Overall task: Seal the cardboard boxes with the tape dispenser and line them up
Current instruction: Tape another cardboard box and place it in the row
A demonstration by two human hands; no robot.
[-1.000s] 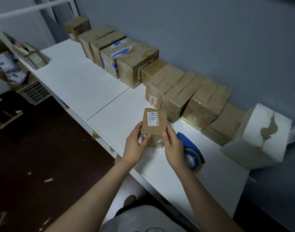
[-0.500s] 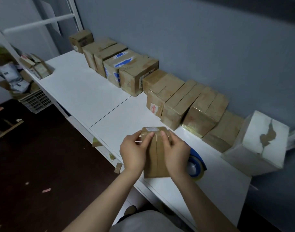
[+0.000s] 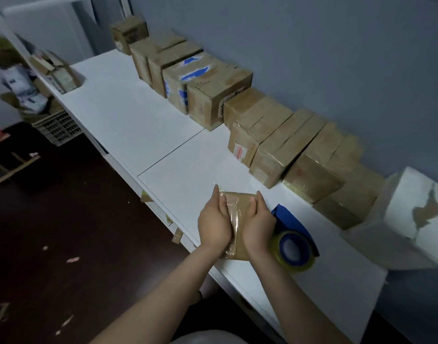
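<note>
I see my left hand (image 3: pixel 214 224) and right hand (image 3: pixel 258 223) lying flat, fingers straight, pressing the small box (image 3: pixel 242 203) on the table (image 3: pixel 183 175); the tape dispenser (image 3: pixel 293 249) sits at its 3 o'clock, just beside.

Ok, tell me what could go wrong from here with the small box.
The small box sits near the front edge of the table; pressing by the left hand and right hand might slide it off. The tape dispenser lies just beside the right wrist and could get knocked. The clear tape looks wrinkled, so the seal may hold poorly.
</note>
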